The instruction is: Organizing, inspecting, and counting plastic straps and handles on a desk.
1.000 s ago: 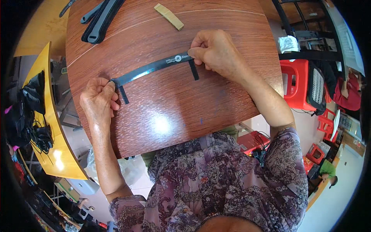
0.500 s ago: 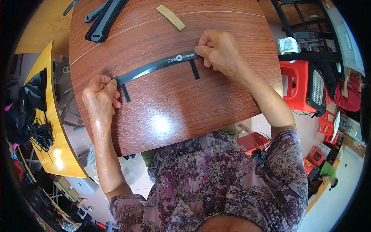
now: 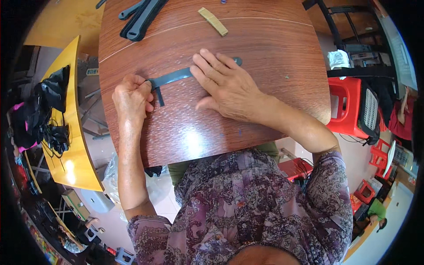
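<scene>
Dark strap laid out along the counter, one end pinched and the other half covered

The dark strap was stretched slantwise across the upper middle of the frame, its left end lower than its right. That left end was pinched between the thumb and fingers of the left hand. The right hand was laid palm down over the strap's right half, fingers extended and spread, with nothing seen to be gripped; only the rounded right tip was left showing past the fingers. Whether any pressure was being applied could not be told.

As far as could be judged, the laying out had been done: the visible stretch was straight, and a short black strip was set crosswise at the left end, pointing down the frame. Whether it was firmly fixed could not be made out. The part under the right hand was hidden, so its state could not be confirmed. The strap had not yet been let go, and the handling seemed only partway through.

At the upper left, a pile of similar straps was set well apart from it. A tan strip was left lying at the upper middle, touched by neither hand.
</scene>
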Demonstrator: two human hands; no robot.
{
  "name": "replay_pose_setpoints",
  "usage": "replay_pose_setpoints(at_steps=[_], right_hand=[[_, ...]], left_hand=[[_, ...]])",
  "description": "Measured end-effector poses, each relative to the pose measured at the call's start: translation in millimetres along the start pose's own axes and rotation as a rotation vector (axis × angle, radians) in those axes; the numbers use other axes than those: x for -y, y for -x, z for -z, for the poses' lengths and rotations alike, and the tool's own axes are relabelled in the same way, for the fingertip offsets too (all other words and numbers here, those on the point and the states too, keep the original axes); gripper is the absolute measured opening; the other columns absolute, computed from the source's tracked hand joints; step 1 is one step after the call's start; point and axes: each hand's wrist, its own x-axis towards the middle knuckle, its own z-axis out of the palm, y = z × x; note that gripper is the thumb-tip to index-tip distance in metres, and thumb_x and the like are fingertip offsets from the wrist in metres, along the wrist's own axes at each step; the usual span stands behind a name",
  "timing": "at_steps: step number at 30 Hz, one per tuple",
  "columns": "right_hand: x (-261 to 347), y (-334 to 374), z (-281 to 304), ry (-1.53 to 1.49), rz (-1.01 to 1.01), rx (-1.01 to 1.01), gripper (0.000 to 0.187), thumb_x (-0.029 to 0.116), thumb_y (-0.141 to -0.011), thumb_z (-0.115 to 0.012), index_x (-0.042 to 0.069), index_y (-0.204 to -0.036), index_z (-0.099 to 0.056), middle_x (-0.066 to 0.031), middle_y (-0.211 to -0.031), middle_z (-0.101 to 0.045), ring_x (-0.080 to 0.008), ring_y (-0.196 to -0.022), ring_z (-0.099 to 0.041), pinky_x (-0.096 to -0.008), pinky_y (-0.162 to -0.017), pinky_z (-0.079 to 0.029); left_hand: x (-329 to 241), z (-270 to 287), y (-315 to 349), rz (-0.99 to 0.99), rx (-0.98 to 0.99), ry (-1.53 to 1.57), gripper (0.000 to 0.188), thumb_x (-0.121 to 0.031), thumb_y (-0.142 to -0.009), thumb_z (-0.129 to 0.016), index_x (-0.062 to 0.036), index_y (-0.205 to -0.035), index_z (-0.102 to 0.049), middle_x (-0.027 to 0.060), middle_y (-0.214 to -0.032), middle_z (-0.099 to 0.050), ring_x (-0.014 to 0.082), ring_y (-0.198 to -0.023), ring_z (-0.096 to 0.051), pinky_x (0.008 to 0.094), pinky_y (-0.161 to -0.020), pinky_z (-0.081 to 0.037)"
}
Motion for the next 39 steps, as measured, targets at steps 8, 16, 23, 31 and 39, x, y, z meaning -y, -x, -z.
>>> replay_pose_setpoints(at_steps=[8,16,23,31,39], right_hand=[[-1,7,-4,-0.039,-0.039,0.087,0.082,0.049,-0.073,-0.058,-0.008,-0.129,-0.039,-0.0222,-0.139,-0.035,-0.0345,-0.134,-0.027,-0.0458,-0.109,-0.025],[-3,3,-7,-0.017,-0.031,0.098,0.083,0.049,-0.073,-0.057,-0.008,-0.13,-0.037,-0.0231,-0.14,-0.033,-0.0357,-0.134,-0.027,-0.0463,-0.109,-0.025],[-5,8,-5,-0.038,-0.029,0.086,0.08,0.048,-0.076,-0.056,-0.008,-0.129,-0.038,-0.0251,-0.14,-0.032,-0.0374,-0.134,-0.026,-0.047,-0.109,-0.024],[-9,28,12,0.034,-0.148,0.129,0.077,0.047,-0.08,-0.054,-0.007,-0.13,-0.037,-0.024,-0.14,-0.033,-0.0354,-0.135,-0.026,-0.0465,-0.11,-0.021],[-38,32,31,-0.075,-0.278,-0.1,0.044,0.031,-0.084,-0.06,0.002,-0.117,-0.055,-0.0177,-0.125,-0.053,-0.0315,-0.12,-0.047,-0.043,-0.095,-0.035]], left_hand=[[14,8,3,-0.383,-0.233,-0.614,0.014,-0.012,-0.077,-0.067,-0.0013,-0.086,-0.063,0.0148,-0.071,-0.065,0.0285,-0.067,-0.063,0.0417,-0.064,-0.048],[8,-27,30,-0.927,-0.019,-0.721,0.076,-0.041,-0.072,-0.067,0.0009,-0.131,-0.044,0.0216,-0.142,-0.034,0.0343,-0.135,-0.029,0.0506,-0.107,-0.026],[26,-32,27,-0.931,0.061,-0.694,0.085,-0.054,-0.076,-0.055,0.0032,-0.136,-0.035,0.0269,-0.141,-0.032,0.0383,-0.134,-0.027,0.0513,-0.107,-0.025],[26,-30,35,-0.916,0.069,-0.738,0.083,-0.053,-0.078,-0.055,0.0019,-0.136,-0.036,0.0244,-0.141,-0.034,0.036,-0.133,-0.03,0.048,-0.109,-0.024],[5,28,3,-0.5,-0.168,0.006,0.034,-0.016,-0.09,-0.057,0.0048,-0.117,-0.057,0.0145,-0.117,-0.06,0.0214,-0.111,-0.054,0.0312,-0.095,-0.041]])
